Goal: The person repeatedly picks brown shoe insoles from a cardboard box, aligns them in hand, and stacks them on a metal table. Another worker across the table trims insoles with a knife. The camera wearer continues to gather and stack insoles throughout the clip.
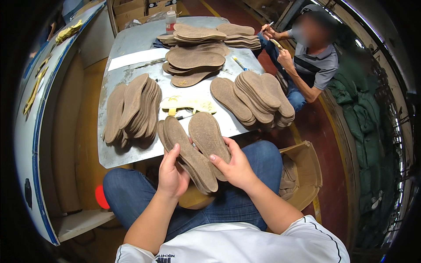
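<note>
Above my lap, my left hand (173, 173) grips a small stack of brown shoe insoles (188, 155), its thumb along the near left side. My right hand (234, 164) is closed on another brown insole (209, 133), thumb on top and fingers round its right edge. The two lots lie side by side, the right one partly against the stack. Just beyond them on the table lie a yellow insole-shaped template (188, 105) and a dark pen (184, 116). Piled insoles stand to the left (136, 107) and to the right (254, 98).
More insole piles (195, 57) cover the table's (127, 46) far middle, near a clear bottle (170, 22) and a blue brush (240, 63). A cardboard box (307, 175) sits by my right knee. Another person (313, 57) sits at the far right. A white panel (37, 131) borders the left.
</note>
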Action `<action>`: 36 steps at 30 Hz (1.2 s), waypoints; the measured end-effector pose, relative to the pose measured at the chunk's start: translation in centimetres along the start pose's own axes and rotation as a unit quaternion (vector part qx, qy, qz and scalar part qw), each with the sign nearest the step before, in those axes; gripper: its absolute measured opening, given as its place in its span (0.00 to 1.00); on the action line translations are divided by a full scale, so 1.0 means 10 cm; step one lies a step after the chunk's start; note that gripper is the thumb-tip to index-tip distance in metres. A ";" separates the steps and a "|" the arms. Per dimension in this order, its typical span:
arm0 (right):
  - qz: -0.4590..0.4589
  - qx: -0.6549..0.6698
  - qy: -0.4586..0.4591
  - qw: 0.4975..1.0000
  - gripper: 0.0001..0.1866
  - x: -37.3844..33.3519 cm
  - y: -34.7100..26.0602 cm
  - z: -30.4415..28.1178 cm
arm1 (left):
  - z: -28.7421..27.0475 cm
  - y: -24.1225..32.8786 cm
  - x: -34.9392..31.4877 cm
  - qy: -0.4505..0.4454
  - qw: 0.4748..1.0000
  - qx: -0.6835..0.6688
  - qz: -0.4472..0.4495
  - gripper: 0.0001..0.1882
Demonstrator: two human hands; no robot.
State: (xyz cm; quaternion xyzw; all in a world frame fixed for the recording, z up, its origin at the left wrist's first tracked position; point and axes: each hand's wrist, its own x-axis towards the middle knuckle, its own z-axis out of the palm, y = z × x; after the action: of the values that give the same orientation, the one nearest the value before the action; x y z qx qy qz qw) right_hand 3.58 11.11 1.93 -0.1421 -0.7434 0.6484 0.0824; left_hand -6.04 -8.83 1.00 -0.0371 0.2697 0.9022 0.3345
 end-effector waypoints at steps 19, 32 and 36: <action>-0.040 0.171 0.108 0.979 0.26 1.15 -1.10 -2.38 | 0.00 -0.06 -0.03 -0.035 0.997 0.011 -0.062 0.34; -0.098 -0.485 0.294 0.817 0.27 0.64 -1.18 -1.54 | -0.05 -0.07 0.10 0.009 1.000 0.002 -0.019 0.35; -0.287 -0.430 0.119 0.848 0.30 0.22 -1.09 -0.63 | 0.03 0.04 0.11 0.006 0.999 0.029 0.044 0.37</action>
State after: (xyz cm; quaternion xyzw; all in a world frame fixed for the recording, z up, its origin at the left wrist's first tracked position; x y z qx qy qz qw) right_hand 2.28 16.47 13.47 -0.0197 -0.9401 0.1892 0.2828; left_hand -7.11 -8.23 1.15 -0.0209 0.2992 0.9077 0.2934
